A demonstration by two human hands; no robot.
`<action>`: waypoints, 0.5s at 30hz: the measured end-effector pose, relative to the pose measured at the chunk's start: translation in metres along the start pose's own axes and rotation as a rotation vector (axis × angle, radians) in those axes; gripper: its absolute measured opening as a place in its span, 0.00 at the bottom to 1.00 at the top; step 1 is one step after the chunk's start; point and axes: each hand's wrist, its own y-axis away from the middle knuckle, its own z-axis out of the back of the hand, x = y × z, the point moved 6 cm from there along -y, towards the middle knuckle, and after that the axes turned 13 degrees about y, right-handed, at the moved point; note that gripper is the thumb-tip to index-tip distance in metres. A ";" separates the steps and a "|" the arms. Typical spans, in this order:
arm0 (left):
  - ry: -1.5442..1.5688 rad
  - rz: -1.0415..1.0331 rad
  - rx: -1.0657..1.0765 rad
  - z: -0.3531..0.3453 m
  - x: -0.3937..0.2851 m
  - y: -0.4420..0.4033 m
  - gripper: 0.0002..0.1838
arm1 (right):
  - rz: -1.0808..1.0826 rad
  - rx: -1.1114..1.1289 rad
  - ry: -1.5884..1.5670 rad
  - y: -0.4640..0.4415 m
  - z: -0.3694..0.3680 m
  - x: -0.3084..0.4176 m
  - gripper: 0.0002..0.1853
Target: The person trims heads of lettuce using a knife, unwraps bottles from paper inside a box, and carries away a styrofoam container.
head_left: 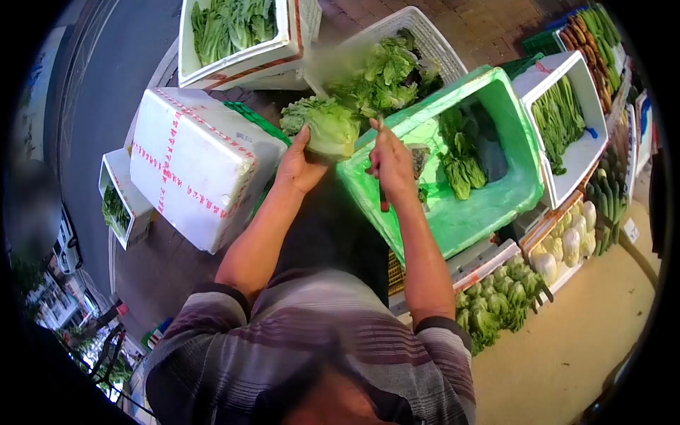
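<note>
My left hand is closed around the underside of a pale green lettuce head. To its right, my right hand grips what looks like a small knife; its red end shows below the fist, and a narrow tip shows above. The knife is apart from the lettuce. Just beyond both hands, loose lettuce leaves fill a white plastic basket. Under my right forearm stands a green-lined box with a few leafy greens inside.
At left sits a closed white foam box with red tape. Beyond it, another foam box holds long leafy greens. On the right are a foam box of green stalks, cabbages and lettuce heads.
</note>
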 end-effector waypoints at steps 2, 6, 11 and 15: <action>-0.022 0.027 0.068 -0.002 -0.008 0.002 0.34 | -0.049 0.058 -0.129 -0.037 0.001 0.011 0.34; -0.108 0.093 0.226 -0.006 -0.021 0.010 0.40 | -0.145 -0.063 -0.341 -0.085 0.003 0.012 0.33; -0.254 0.083 0.290 0.001 -0.036 0.007 0.39 | 0.081 0.048 -0.083 -0.044 -0.012 0.002 0.32; -0.249 0.216 0.344 -0.004 -0.020 0.008 0.41 | -0.090 0.188 -0.087 0.003 -0.034 -0.024 0.29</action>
